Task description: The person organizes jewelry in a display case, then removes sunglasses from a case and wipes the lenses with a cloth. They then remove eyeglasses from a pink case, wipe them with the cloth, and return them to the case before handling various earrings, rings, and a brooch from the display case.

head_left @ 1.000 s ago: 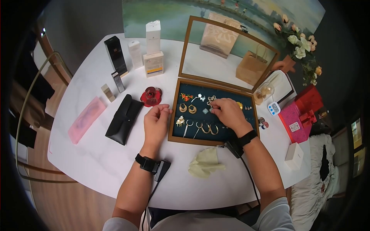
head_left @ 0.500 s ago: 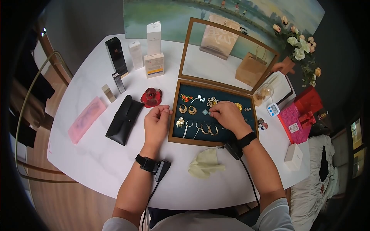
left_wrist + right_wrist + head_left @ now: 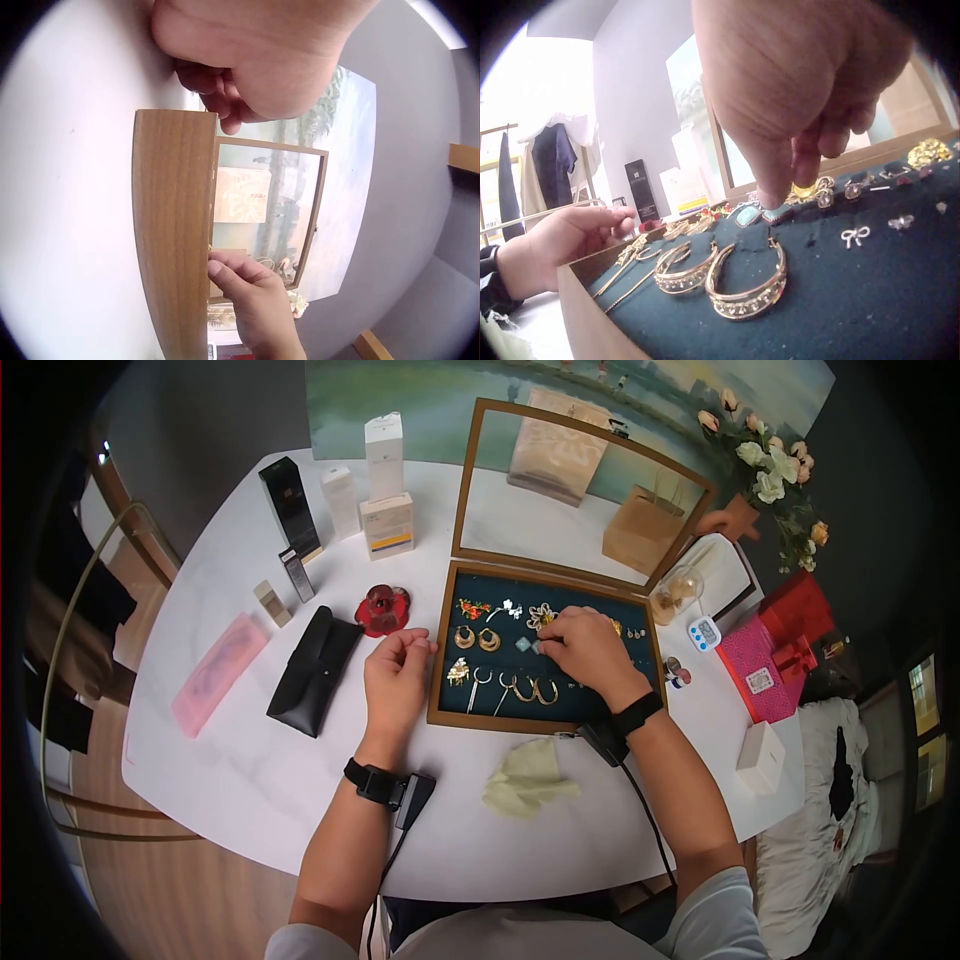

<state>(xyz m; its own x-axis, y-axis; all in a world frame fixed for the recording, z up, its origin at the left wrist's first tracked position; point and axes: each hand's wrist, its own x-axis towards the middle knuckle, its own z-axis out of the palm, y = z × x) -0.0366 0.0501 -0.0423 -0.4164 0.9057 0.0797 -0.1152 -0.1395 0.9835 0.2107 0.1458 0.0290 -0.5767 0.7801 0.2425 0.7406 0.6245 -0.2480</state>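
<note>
A wooden-framed jewelry box (image 3: 440,705), lined in dark green, lies with its glass lid (image 3: 575,490) raised. Inside the box, my right hand (image 3: 595,652) pinches a turquoise earring (image 3: 777,213) between thumb and fingers, low over the lining. A matching turquoise earring (image 3: 748,216) lies just left of it. A gold flower brooch (image 3: 541,617) sits above the fingertips, and gold hoops (image 3: 746,289) lie nearer the front. My left hand (image 3: 395,678) rests by the box's left edge with loosely curled fingers and nothing visible in them.
Left of the box are a red flower-shaped item (image 3: 383,610), a black case (image 3: 314,672) and a pink pouch (image 3: 220,673). Several cosmetic boxes stand behind. A pale green cloth (image 3: 528,780) lies in front; a timer (image 3: 704,632) and pink box (image 3: 765,675) are at right.
My right fingertips have moved slightly down and left from the flower brooch, and a second turquoise earring now shows at them. The head view has shifted a little; my left hand stays by the box.
</note>
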